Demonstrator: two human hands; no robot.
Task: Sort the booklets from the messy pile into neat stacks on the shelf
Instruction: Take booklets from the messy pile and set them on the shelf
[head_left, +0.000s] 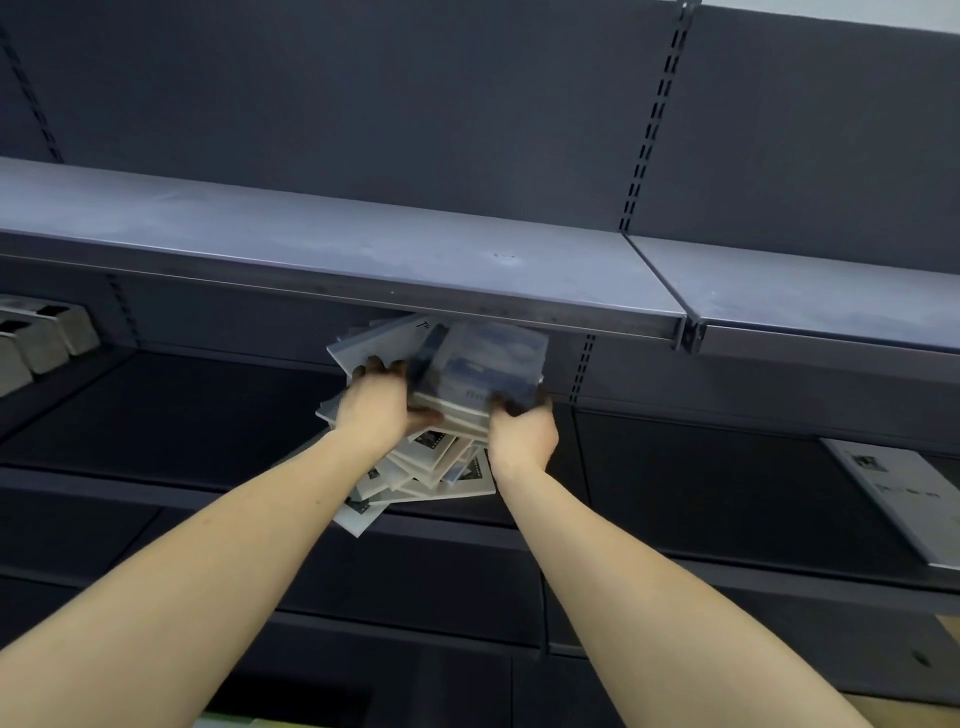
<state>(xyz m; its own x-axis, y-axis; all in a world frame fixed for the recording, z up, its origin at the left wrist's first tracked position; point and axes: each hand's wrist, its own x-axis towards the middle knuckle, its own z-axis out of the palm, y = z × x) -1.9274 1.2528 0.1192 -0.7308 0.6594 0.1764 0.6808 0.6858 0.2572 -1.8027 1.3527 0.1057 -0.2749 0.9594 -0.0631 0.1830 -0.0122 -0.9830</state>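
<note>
A messy pile of pale booklets (431, 467) lies fanned out on the dark middle shelf (208, 415), partly tucked under the shelf above. Both my hands reach into it. My left hand (379, 405) grips the left side of a small bundle of booklets (483, 369) with a blue-grey cover on top. My right hand (522, 431) holds the same bundle at its right front corner. The bundle is lifted slightly above the rest of the pile. My fingertips are in shadow.
A grey upper shelf (363, 249) juts out just above the hands. Grey boxes (36, 338) sit at the far left of the middle shelf. A single flat booklet (904, 493) lies at the right. Slotted uprights (654, 114) divide the back panel.
</note>
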